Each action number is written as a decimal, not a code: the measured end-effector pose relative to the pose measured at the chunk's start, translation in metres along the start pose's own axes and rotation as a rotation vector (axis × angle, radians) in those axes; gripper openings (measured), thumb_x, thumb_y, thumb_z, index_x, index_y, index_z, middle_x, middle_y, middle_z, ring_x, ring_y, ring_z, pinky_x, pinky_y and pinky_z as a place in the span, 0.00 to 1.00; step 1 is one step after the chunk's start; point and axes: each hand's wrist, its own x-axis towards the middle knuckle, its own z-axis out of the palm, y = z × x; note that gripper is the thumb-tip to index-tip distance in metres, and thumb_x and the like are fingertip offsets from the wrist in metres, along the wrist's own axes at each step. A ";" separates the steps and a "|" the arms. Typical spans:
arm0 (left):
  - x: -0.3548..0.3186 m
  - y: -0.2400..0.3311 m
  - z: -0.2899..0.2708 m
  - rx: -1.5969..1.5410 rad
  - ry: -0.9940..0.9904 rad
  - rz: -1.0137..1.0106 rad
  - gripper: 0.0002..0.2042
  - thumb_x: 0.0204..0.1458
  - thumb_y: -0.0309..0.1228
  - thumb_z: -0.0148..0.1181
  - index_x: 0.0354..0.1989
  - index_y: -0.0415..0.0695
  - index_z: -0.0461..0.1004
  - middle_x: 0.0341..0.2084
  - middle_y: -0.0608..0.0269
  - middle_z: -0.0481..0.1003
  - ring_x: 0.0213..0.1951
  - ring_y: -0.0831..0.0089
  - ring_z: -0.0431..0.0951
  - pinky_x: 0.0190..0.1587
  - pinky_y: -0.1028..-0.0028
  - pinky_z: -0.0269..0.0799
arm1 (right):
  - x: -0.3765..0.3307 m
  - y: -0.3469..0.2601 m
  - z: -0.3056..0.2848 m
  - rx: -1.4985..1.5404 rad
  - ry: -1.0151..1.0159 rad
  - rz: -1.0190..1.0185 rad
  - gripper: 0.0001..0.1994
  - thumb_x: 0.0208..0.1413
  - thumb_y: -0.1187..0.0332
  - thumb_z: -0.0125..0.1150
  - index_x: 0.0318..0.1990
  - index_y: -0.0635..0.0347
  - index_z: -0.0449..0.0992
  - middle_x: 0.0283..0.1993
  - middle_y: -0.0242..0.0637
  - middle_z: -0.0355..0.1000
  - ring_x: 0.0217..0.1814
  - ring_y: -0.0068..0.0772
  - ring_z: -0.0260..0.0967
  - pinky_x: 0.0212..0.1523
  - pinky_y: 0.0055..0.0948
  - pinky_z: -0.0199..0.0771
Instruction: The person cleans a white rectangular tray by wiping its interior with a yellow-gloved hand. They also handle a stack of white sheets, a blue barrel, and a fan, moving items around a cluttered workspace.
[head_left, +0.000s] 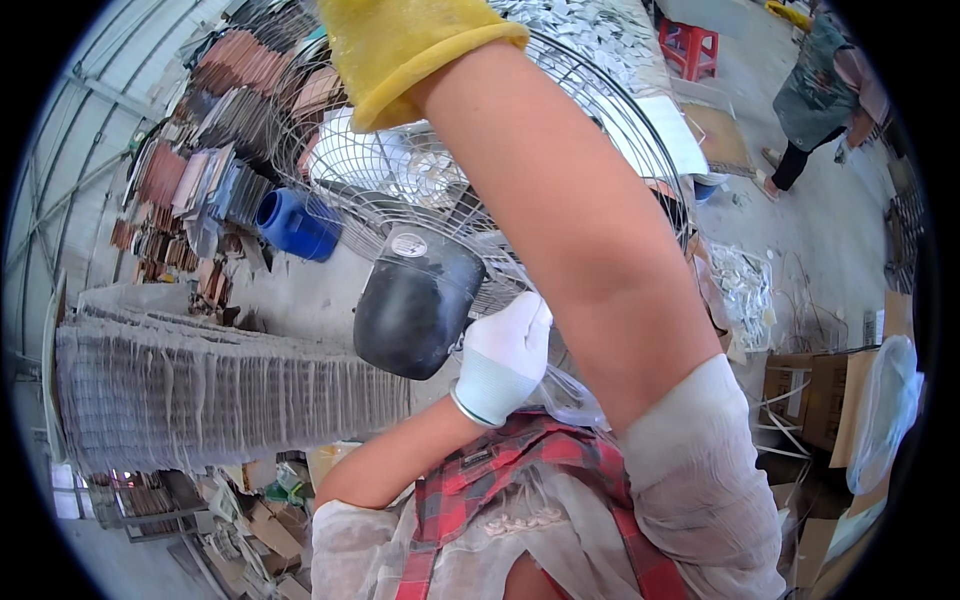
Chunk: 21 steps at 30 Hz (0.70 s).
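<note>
Well, fan [430, 275]: straight ahead of the body, wire guard [385, 165] on the far side, dark rounded housing [408, 320] toward the wearer. What carries it cannot be seen; the guard overlaps the near end of the worktop [655, 60], inward from that worktop's right edge.
Left hand [508, 345]: white-gloved, just beside the housing's lower right; the fingers look folded, but whether they grasp something or are clenched on nothing I cannot tell.
Right hand [410, 50]: yellow-gloved, reaching over the guard's upper part; its fingers run out of view, so gripping or released cannot be told.
Weight: probably heaviest at the housing, the guard light by comparison.
Feel: housing likely stiff and rather slippery under a glove; guard springy, its thin wires easily bent.
Where to hold: one palm beneath the housing, the other hand on the guard's outer rim, away from mid-span wires.
Around: blue barrel [298, 228] left of the guard; red stool [690, 48] beyond the worktop's right edge.
</note>
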 end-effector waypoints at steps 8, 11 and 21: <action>-0.013 -0.001 0.007 -0.103 0.095 -0.012 0.04 0.50 0.25 0.51 0.25 0.40 0.68 0.16 0.50 0.68 0.18 0.52 0.69 0.20 0.63 0.63 | -0.007 -0.009 0.004 0.075 -0.038 0.006 0.11 0.52 0.63 0.50 0.31 0.58 0.77 0.30 0.42 0.74 0.34 0.41 0.73 0.34 0.35 0.73; -0.009 -0.003 0.012 -0.067 0.061 0.003 0.03 0.51 0.25 0.50 0.27 0.40 0.68 0.16 0.51 0.68 0.18 0.52 0.69 0.21 0.62 0.64 | -0.008 -0.009 0.003 0.081 -0.045 -0.004 0.11 0.53 0.63 0.50 0.32 0.58 0.77 0.30 0.42 0.74 0.34 0.40 0.73 0.34 0.34 0.73; -0.011 -0.057 0.079 0.025 0.065 0.039 0.08 0.55 0.31 0.44 0.32 0.41 0.70 0.16 0.54 0.71 0.19 0.58 0.73 0.24 0.63 0.68 | -0.026 -0.015 0.010 0.119 -0.087 -0.062 0.11 0.54 0.63 0.50 0.34 0.60 0.76 0.32 0.40 0.74 0.36 0.37 0.72 0.36 0.32 0.72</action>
